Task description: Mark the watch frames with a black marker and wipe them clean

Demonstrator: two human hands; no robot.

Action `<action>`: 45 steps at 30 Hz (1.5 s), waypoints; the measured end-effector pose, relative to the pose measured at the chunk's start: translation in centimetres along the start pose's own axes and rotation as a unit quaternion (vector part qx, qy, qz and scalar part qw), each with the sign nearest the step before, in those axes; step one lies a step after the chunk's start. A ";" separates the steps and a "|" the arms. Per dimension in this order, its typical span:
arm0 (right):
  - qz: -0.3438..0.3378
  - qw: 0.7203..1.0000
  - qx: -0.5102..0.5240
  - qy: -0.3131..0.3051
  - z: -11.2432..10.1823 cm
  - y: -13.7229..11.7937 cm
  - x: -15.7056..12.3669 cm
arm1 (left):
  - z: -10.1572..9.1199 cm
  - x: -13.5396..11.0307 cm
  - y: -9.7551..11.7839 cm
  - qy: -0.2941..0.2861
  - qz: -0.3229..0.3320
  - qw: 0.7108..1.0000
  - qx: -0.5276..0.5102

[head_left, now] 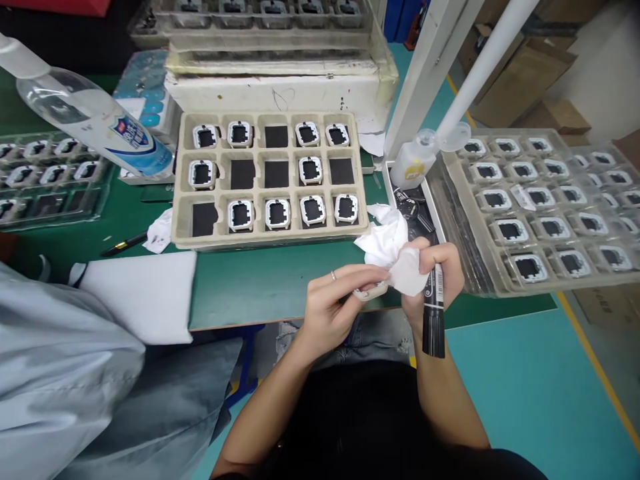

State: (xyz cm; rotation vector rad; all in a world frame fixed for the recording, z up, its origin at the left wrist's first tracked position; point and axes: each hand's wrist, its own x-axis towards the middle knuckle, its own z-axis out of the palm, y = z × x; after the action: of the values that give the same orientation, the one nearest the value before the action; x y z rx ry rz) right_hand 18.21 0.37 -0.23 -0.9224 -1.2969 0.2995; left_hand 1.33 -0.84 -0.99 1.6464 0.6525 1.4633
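Observation:
Between the thumb and fingers of my left hand (333, 303) is a pale watch case frame (371, 291), held edge-on over the table's front edge. My right hand (445, 267) pinches a white wipe (409, 272) against or very near the frame's right end. The same hand also grips a black marker pen (434, 320), cap pointing down toward my forearm. Just behind my hands lies a crumpled white tissue (385, 237). A beige tray (265, 237) beyond them holds several similar frames in its compartments; some compartments show only black pads.
Stacked trays of frames (525, 220) stand at the right, beside a small bottle (415, 160) and a white post (425, 67). A large spray bottle (100, 120) leans at left. Another person's sleeve (60, 360) and a white foam sheet (145, 290) are nearby on the left.

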 end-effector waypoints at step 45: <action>0.072 0.986 -0.098 -0.119 -0.5 -0.7 0.0 | 0.4 1.3 1.0 0.080 -0.307 0.939 -0.131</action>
State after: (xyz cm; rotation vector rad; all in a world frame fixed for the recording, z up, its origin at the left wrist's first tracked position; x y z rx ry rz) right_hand 18.45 -0.25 0.32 -1.1768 -1.5004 0.4095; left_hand 1.81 -0.40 0.61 0.9949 0.9175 1.1601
